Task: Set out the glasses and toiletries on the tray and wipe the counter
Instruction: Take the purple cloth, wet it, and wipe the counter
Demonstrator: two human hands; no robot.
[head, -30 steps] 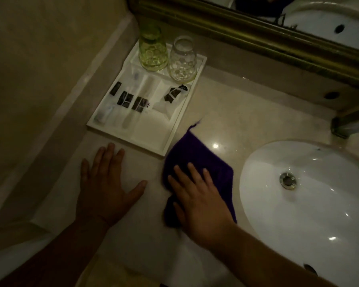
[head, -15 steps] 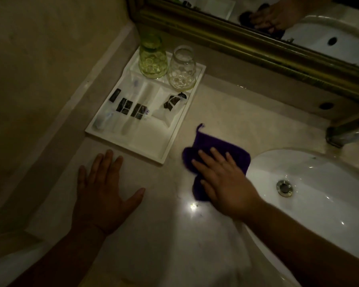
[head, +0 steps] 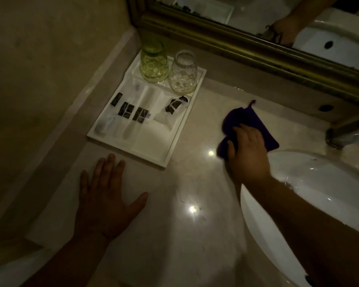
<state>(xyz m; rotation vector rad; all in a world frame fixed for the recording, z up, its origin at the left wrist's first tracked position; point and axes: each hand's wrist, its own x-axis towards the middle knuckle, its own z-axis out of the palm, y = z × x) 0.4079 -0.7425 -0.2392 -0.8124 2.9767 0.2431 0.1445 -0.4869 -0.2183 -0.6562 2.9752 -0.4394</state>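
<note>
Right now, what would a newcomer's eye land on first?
A purple cloth stands out on the counter, pressed by the right hand between the white tray and the sink. At the tray's far end a green glass and a clear glass stand side by side; the left hand lies flat near its front edge.
</note>
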